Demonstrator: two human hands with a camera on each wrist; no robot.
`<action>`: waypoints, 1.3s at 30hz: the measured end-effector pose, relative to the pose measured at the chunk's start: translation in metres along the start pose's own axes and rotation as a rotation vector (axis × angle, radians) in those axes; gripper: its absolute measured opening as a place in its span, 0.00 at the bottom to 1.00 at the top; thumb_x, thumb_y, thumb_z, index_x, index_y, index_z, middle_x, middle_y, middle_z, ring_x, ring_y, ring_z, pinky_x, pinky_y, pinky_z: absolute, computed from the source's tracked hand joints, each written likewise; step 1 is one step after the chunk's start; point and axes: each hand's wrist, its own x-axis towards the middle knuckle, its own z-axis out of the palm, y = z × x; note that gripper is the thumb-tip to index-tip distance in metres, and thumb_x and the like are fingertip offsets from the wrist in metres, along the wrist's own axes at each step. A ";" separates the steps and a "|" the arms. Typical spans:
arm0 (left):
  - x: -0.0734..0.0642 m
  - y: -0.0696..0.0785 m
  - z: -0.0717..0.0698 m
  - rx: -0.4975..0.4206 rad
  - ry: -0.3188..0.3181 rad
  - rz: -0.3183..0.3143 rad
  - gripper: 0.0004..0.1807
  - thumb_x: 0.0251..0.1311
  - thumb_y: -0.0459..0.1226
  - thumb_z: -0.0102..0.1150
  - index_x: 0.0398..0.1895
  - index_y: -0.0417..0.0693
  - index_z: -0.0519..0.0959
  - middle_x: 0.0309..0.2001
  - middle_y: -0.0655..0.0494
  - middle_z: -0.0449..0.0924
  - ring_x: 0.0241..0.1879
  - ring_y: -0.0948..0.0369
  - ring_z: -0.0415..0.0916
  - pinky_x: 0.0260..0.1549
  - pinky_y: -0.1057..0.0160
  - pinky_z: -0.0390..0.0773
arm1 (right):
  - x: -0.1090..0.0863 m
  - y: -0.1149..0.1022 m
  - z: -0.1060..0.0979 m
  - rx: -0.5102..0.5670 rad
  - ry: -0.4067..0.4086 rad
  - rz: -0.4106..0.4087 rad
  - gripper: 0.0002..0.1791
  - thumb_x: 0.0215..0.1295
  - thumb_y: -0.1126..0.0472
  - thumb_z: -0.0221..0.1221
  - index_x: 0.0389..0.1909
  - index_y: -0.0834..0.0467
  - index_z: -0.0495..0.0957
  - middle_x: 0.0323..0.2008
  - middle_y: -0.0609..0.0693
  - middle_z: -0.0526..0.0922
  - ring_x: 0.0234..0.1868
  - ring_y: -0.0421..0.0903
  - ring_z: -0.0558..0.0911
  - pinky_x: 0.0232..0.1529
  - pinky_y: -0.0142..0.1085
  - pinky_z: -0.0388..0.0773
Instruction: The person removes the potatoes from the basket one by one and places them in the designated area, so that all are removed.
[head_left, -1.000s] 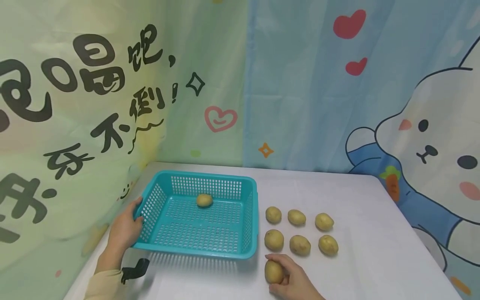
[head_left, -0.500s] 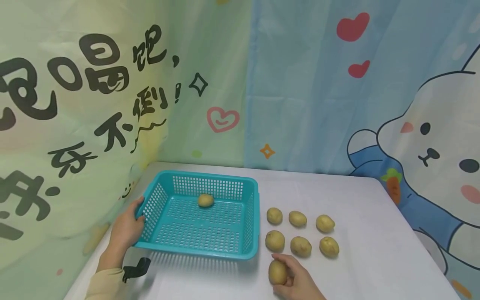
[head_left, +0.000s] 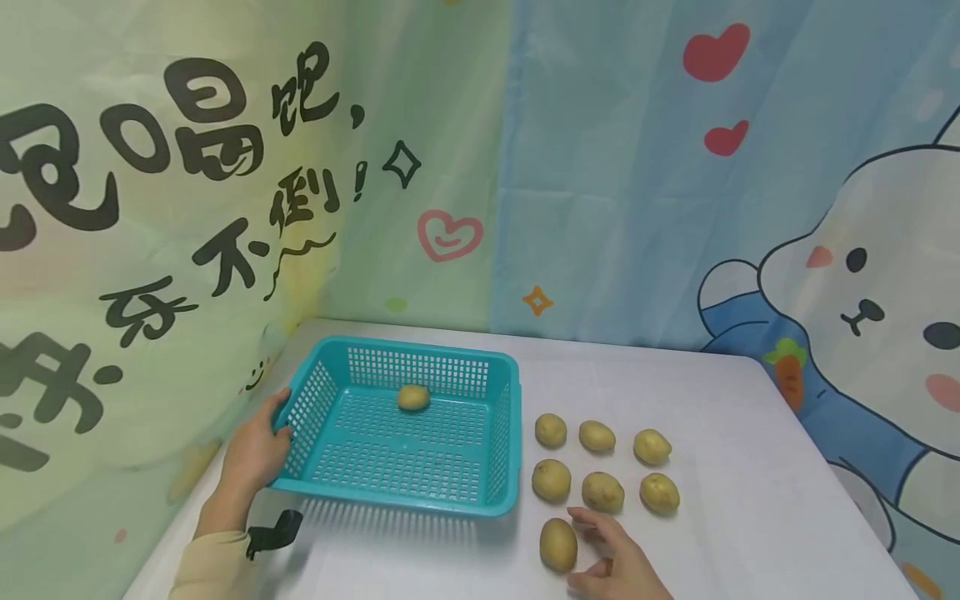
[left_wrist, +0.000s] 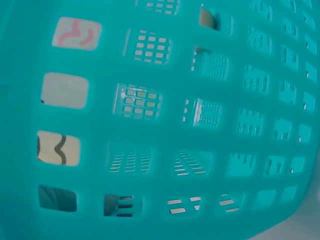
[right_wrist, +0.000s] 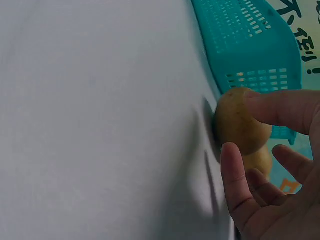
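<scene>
A turquoise plastic basket (head_left: 405, 505) with perforated walls sits on the left of the table, holding one potato (head_left: 413, 397) near its back wall. My left hand (head_left: 253, 448) grips the basket's left side; the left wrist view is filled by its slotted wall (left_wrist: 100, 125). At the front, right of the basket, a potato (head_left: 558, 545) lies on the table. Just to its right is my right hand (head_left: 617, 557), thumb and fingers spread with a gap to that potato. In the right wrist view the potato (right_wrist: 237, 125) appears beyond the parted fingers.
Several more potatoes (head_left: 602, 492) lie in two rows right of the basket on the white table (head_left: 750, 500). A printed curtain (head_left: 600, 167) hangs behind the table and along its left side. A dark strap end (head_left: 274, 534) shows by the left wrist.
My right hand has let go of the front potato, which was first shifted slightly right, and has drawn back to the right. The left hand stays on the basket.
</scene>
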 end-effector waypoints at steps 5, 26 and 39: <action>0.002 0.004 -0.002 0.008 0.006 0.023 0.32 0.68 0.31 0.45 0.75 0.42 0.55 0.65 0.25 0.62 0.46 0.41 0.71 0.37 0.47 0.71 | -0.002 -0.007 -0.006 -0.077 0.094 -0.124 0.42 0.50 0.62 0.72 0.67 0.57 0.65 0.67 0.64 0.64 0.51 0.57 0.77 0.34 0.34 0.79; 0.007 0.003 -0.004 0.014 -0.024 0.047 0.33 0.68 0.31 0.45 0.76 0.43 0.54 0.64 0.24 0.63 0.43 0.42 0.71 0.32 0.51 0.71 | 0.044 -0.089 -0.006 -0.064 0.290 -0.247 0.13 0.66 0.62 0.61 0.51 0.53 0.80 0.49 0.47 0.83 0.51 0.47 0.79 0.45 0.36 0.77; 0.003 -0.004 -0.001 -0.003 -0.018 0.012 0.33 0.67 0.30 0.46 0.75 0.42 0.54 0.66 0.25 0.59 0.49 0.39 0.69 0.40 0.43 0.71 | 0.103 -0.151 0.033 0.136 0.230 -0.315 0.13 0.66 0.68 0.57 0.50 0.60 0.79 0.47 0.53 0.82 0.50 0.49 0.81 0.41 0.37 0.81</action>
